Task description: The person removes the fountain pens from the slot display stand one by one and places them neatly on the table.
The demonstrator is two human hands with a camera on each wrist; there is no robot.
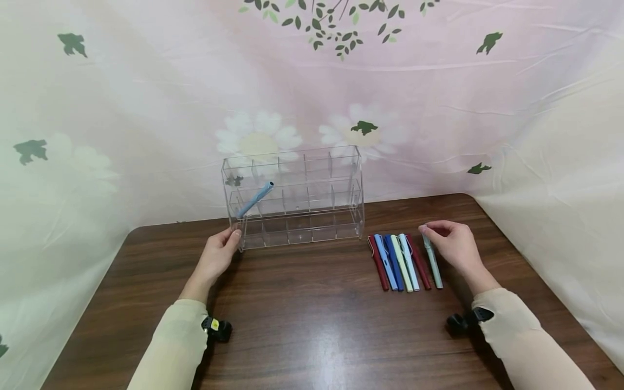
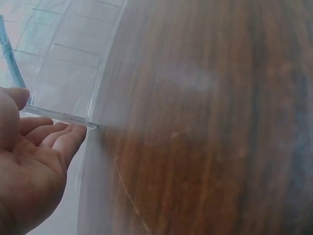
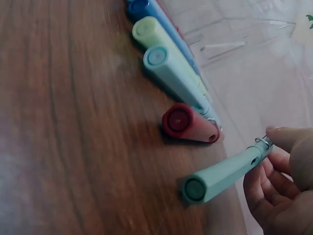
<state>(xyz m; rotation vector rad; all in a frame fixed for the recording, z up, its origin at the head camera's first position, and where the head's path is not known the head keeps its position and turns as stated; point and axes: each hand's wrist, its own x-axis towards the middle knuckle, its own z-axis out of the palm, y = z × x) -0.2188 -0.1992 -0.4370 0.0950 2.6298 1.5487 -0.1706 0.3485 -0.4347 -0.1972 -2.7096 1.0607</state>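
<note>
A clear acrylic pen holder (image 1: 299,236) with tiered compartments stands at the back of the table. My left hand (image 1: 214,257) grips its left side panel near the bottom, thumb on one face and fingers on the other in the left wrist view. One light blue pen (image 1: 255,200) leans tilted in a compartment at the holder's left end. On the right, my right hand (image 1: 458,246) pinches a grey-green pen (image 3: 222,175) by its clip end. That pen slants toward me, its other end at or just above the table; I cannot tell which.
Left of the grey-green pen lie several pens side by side, among them a red pen (image 1: 420,264), a pale blue pen (image 1: 410,265), a pale yellow-green pen (image 1: 402,265) and a dark blue pen (image 1: 395,265). A printed cloth (image 1: 414,92) hangs behind the wooden table (image 1: 302,314).
</note>
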